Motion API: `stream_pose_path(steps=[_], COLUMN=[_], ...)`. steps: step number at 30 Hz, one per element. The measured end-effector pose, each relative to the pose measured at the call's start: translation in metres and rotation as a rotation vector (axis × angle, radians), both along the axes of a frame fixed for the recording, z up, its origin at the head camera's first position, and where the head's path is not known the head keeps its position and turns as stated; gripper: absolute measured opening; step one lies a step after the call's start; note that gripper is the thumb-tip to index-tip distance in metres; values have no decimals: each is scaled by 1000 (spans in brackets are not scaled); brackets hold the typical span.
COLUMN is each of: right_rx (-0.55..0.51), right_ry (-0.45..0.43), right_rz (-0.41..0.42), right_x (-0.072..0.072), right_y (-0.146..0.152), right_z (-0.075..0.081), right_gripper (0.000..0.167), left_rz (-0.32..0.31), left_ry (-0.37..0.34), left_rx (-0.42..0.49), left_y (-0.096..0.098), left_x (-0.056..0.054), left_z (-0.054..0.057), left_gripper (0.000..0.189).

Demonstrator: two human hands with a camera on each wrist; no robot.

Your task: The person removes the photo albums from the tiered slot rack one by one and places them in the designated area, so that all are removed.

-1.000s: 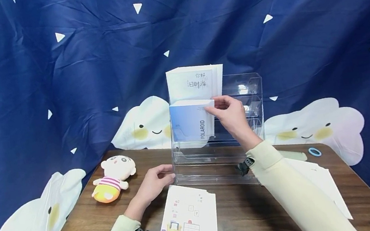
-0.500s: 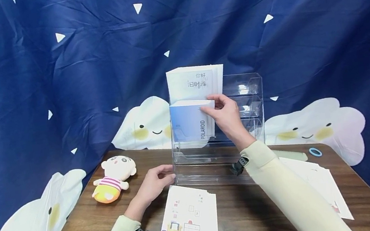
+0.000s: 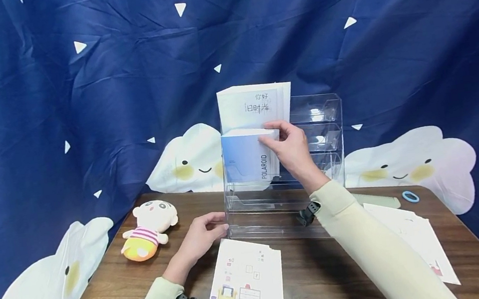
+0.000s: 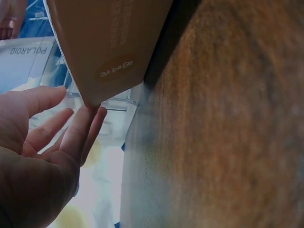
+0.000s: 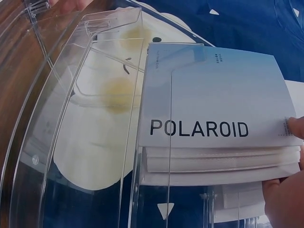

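A clear tiered rack (image 3: 272,227) stands on the table. In one of its upper tiers, at the left end, sits an upright pale-blue booklet (image 5: 213,95) marked POLAROID, with several white layers behind its cover. My right hand (image 3: 295,149) pinches the booklet's right upper edge, thumb on the front and fingers behind. Behind it, one tier higher, stand white booklets (image 3: 236,107) with dark lettering. My left hand (image 3: 201,238) is at the rack's lower left side, fingers fairly straight with their tips partly hidden in the head view.
A white illustrated box (image 3: 248,282) lies in front of the rack; its brown side shows in the left wrist view. A plush doll (image 3: 150,229) lies on the left. On the right are white printed sheets (image 3: 419,234), a pale comb (image 3: 384,200) and a blue ring (image 3: 411,196).
My right hand has shifted slightly left along the booklet's edge, its thumb now further onto the cover. The left hand and the booklet look unmoved.
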State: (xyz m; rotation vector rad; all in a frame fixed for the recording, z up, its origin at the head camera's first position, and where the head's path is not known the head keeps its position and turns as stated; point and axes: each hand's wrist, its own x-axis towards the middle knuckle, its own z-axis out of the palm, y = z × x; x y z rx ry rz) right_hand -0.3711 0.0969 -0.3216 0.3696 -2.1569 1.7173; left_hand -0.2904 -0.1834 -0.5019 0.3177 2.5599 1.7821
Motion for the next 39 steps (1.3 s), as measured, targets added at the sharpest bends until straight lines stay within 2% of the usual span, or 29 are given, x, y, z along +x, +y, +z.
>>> stream_pose_path(steps=[12, 39], right_rx=[-52, -57], right_ry=[-29, -39], right_rz=[39, 25], right_x=[-1, 0], right_y=[0, -3], right_z=[0, 10], right_gripper=[34, 33], left_rz=[-10, -21], left_ry=[8, 30], left_rx=[23, 19], left_y=[0, -1], left_x=[-1, -3], left_z=[-4, -5], left_gripper=[40, 39])
